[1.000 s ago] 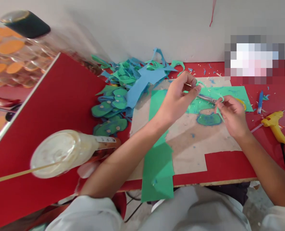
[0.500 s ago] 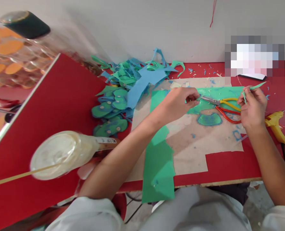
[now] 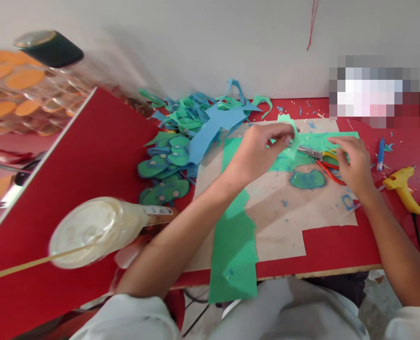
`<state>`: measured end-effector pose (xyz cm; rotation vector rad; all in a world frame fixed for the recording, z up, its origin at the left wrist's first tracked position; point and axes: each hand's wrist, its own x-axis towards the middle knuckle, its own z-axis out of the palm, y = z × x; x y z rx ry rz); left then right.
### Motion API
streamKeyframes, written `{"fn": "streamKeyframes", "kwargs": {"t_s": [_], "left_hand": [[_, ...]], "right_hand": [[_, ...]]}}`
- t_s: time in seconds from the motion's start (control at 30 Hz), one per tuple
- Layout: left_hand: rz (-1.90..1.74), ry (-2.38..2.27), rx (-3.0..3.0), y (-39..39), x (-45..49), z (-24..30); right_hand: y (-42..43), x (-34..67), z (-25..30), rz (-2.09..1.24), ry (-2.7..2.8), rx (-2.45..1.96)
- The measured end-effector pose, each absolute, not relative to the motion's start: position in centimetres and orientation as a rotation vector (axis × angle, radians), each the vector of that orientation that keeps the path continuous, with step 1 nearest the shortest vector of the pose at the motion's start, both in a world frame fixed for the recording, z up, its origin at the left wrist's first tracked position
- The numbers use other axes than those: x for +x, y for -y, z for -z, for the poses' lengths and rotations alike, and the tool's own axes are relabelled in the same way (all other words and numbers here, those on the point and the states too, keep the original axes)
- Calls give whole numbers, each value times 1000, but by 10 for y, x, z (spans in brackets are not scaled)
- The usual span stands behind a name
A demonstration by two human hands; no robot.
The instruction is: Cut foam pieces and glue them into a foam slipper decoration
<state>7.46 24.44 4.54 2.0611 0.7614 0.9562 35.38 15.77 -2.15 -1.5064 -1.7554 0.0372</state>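
Note:
My left hand (image 3: 266, 146) is pinched on a curved green foam scrap (image 3: 290, 130), held over a green foam sheet (image 3: 344, 139). My right hand (image 3: 356, 163) has its fingers apart and empty, over the handle ends of pliers (image 3: 311, 151) with one yellow and one red handle. Whether it touches the handles I cannot tell. In front of the pliers lies a green foam cutout (image 3: 308, 179) with blue edging. Another green foam strip (image 3: 234, 245) runs past the table's front edge.
Green and blue scraps (image 3: 217, 115) and stacked cutouts (image 3: 163, 163) fill the left side. A lidded cup (image 3: 89, 231) with a straw stands near my left forearm. To the right are a blue pen (image 3: 381, 153) and a yellow glue gun (image 3: 404, 189). A red partition (image 3: 99, 156) rises at left.
The green strip has left my right hand, which has moved left with its fingers opened. My left hand now holds a larger green scrap. The blue pen has come into sight.

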Motion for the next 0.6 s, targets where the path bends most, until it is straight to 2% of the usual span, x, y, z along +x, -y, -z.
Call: {"fn": "streamKeyframes", "kwargs": {"t_s": [0.13, 0.2, 0.4, 0.6], "left_hand": [[-910, -610, 1938, -230, 85, -45], [-913, -604, 1918, -225, 89, -44], [-1111, -714, 1790, -227, 88, -39], [-1131, -660, 1694, -231, 89, -33]], "right_hand": [[-147, 316, 14, -576, 1698, -1264], [-142, 299, 13, -706, 1611, -1219], [-137, 283, -2, -853, 1519, -1190], [-133, 289, -10, -946, 1472, -1206]]}}
